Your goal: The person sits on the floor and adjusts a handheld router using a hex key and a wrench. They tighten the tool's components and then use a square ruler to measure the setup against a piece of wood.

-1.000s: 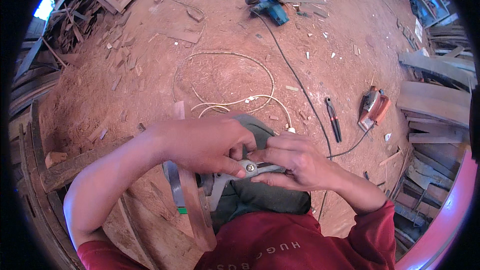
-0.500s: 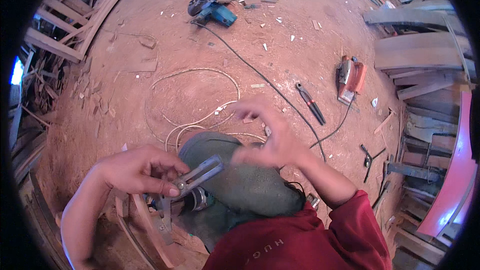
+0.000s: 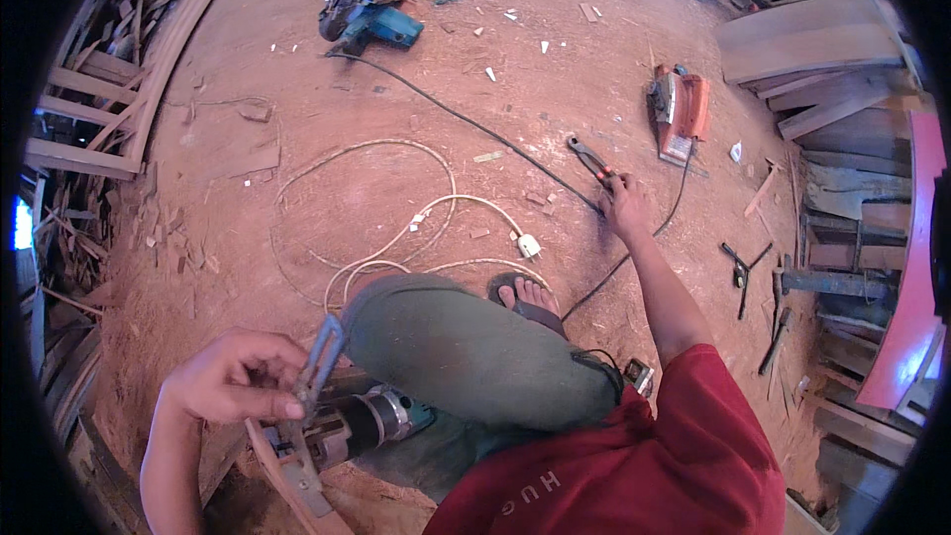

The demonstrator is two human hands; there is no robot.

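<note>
Pinched between the thumb and fingers of my left hand (image 3: pixel 233 376) is a slotted metal bracket (image 3: pixel 323 357), its slotted end pointing up and away from me. Below it, beside my bent leg, lies a teal power tool (image 3: pixel 371 421) with a round metal collar, next to a curved wooden piece (image 3: pixel 287 481). My right arm is stretched out to the right. On the floor there, my right hand (image 3: pixel 628 208) closes over the handles of a pair of pliers (image 3: pixel 584 153) with red and black grips; the jaws stick out beyond the fingers, and most of the handles are covered.
A pale cable with a white plug (image 3: pixel 529 246) loops in front of my foot. A teal circular saw (image 3: pixel 371 25) and an orange power tool (image 3: pixel 684 114) sit on the sawdust floor, their dark cords running toward me. A black three-armed wrench (image 3: pixel 743 267) lies right. Wood stacks (image 3: pixel 812 40) line both sides.
My right hand has moved from above my knee out to the pliers and closed on them. The left hand has lowered with the bracket, which is now more upright.
</note>
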